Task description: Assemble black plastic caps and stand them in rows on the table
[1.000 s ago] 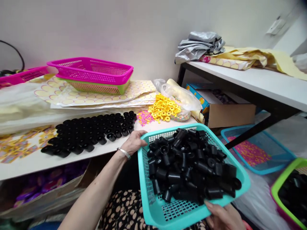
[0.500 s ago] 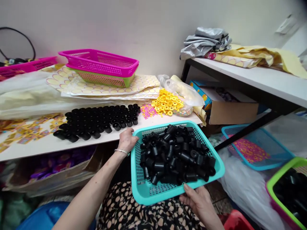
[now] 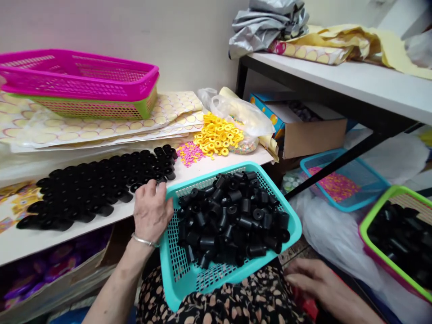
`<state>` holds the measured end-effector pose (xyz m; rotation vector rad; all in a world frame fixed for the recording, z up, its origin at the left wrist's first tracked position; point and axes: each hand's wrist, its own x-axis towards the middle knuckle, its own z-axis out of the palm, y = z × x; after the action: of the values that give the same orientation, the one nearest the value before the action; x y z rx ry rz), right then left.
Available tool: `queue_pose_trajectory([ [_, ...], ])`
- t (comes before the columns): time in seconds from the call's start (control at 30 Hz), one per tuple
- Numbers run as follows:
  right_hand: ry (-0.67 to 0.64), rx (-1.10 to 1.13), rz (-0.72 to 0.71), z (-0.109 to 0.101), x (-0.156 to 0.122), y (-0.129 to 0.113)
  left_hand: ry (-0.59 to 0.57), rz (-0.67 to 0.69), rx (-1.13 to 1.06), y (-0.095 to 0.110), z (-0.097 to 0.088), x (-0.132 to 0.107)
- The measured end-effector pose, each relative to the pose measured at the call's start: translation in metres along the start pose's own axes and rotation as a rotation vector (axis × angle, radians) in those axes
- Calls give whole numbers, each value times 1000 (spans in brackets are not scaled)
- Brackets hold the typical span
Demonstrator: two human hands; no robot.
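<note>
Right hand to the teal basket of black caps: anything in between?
Nothing solid. The right hand lies low, off the teal basket at its near right side, with only the patterned lap fabric between. The left hand grips its left rim.

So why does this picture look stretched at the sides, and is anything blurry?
Head view: the wide lens stretches things near the borders, like the pink basket; light is soft and even, only faint sheen on the black tubes in the teal basket; the right hand is smeared, the left hand sharp.
</note>
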<state>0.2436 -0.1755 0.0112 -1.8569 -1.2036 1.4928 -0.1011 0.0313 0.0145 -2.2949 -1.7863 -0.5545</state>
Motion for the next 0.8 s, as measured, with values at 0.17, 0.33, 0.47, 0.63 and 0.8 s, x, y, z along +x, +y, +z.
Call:
queue_pose_trajectory([
  [0.17, 315, -161, -310, -27, 11, -36, -139, 258, -539, 43, -19, 8],
  [0.33, 185, -829, -587, -7, 72, -88, -524, 273, -810, 73, -26, 19],
  [0.47, 45, -1111, -549, 1, 97, -98, -488, 399, -751, 88, -29, 15],
  [0.63, 32, -719, -582, -12, 97, -86, -532, 713, -451, 123, -26, 6],
  [0.8, 67, 245, -378, -22, 86, -78, -475, 861, -258, 147, -25, 5],
])
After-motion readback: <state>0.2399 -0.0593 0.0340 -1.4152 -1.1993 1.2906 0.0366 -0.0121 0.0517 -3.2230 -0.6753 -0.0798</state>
